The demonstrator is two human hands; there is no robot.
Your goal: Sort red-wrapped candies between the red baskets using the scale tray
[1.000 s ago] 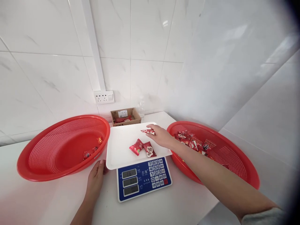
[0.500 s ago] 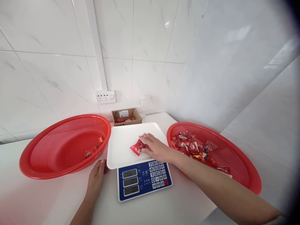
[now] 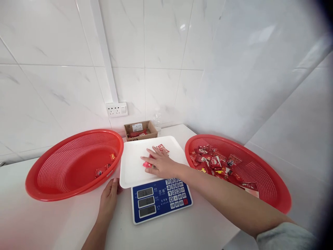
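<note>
Over the white weighing tray (image 3: 131, 163) of a digital scale, my right hand (image 3: 162, 165) lies palm down with its fingers spread. Beneath it are small red snack packets (image 3: 162, 148), partly covered by the fingers; a pink corner of one shows near the fingertips. My left hand (image 3: 108, 196) rests on the table just left of the scale, by the tray's front left corner. Its fingers are curled in and partly hidden, and I cannot make out what they hold, if anything. The scale's blue panel (image 3: 161, 208) has keys and lit displays.
At left a red mesh basket (image 3: 33, 184) holds a few packets (image 3: 102, 171). Another red basket (image 3: 282, 198) at right holds many red packets (image 3: 215, 163). Behind the tray stand a cardboard box (image 3: 140, 138) with packets and a clear plastic bottle (image 3: 157, 121), near a wall socket (image 3: 116, 109).
My right hand has spread its fingers and shifted slightly left over the packets, and a packet now shows beyond it. My left hand stays beside the scale. The view has shifted slightly.
</note>
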